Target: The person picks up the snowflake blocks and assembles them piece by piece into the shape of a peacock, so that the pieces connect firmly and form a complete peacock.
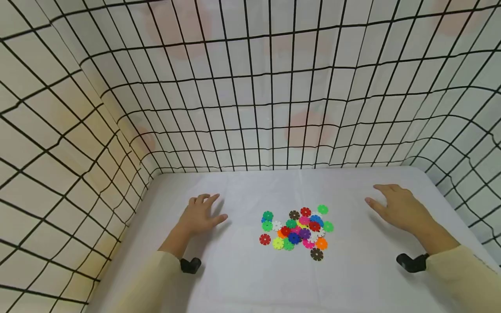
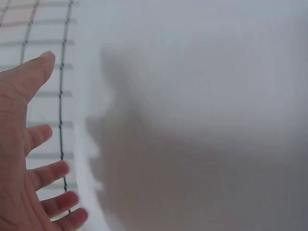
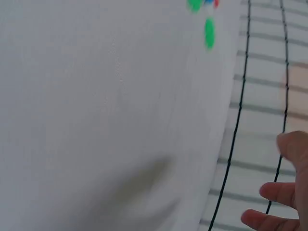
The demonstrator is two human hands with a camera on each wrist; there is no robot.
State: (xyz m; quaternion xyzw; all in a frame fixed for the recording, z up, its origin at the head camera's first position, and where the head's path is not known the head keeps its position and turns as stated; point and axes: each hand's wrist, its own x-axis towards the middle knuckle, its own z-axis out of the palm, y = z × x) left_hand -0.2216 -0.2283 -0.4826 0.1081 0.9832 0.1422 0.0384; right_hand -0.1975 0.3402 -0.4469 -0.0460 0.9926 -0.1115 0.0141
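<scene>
In the head view a loose pile of small notched plastic discs [image 1: 293,238] lies on the white table, in red, green, blue, yellow, pink, orange, purple, white and brown. My left hand [image 1: 198,217] is left of the pile, over the table, fingers spread and nothing held; its spread fingers [image 2: 48,175] also show in the left wrist view. To the right of the pile is my right hand [image 1: 403,209], its thumb apart from the other fingers and its grasp empty. A green disc [image 3: 209,33] shows blurred near the top of the right wrist view.
A black wire grid [image 1: 270,104] with white cloth behind it rises at the back and both sides of the white-covered table [image 1: 242,282]. A brown disc [image 1: 316,254] lies at the pile's front edge, a red disc [image 1: 265,239] at its left.
</scene>
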